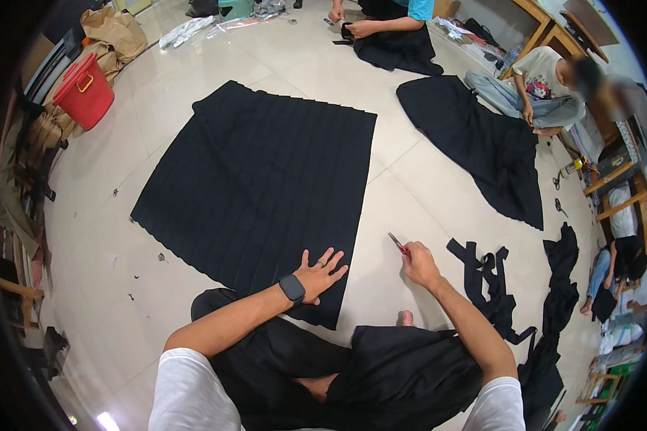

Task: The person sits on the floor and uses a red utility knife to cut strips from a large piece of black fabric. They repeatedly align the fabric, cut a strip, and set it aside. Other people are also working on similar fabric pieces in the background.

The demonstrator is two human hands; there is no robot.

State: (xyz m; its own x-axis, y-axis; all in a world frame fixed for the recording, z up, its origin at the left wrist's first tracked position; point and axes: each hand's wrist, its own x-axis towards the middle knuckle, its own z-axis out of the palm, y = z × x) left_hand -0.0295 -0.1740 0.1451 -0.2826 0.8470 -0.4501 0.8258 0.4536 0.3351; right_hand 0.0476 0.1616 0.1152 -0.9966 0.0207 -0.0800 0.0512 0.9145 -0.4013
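A large piece of black pleated cloth (259,179) lies spread on the pale tiled floor in front of me. My left hand (318,278) rests flat on its near right corner, fingers spread. To the right of the cloth, just above the floor, my right hand (422,266) is closed round small red-handled scissors (397,242). Their metal tip points up and left, apart from the cloth. Whether the blades are parted is too small to tell.
Black fabric strips (482,280) and a long bunched black cloth (559,287) lie at my right. Beyond are another black cloth (474,144), a seated person (546,79), and scissors (561,207). Another person's hand (363,29) works farther back. A red bucket (86,93) stands far left.
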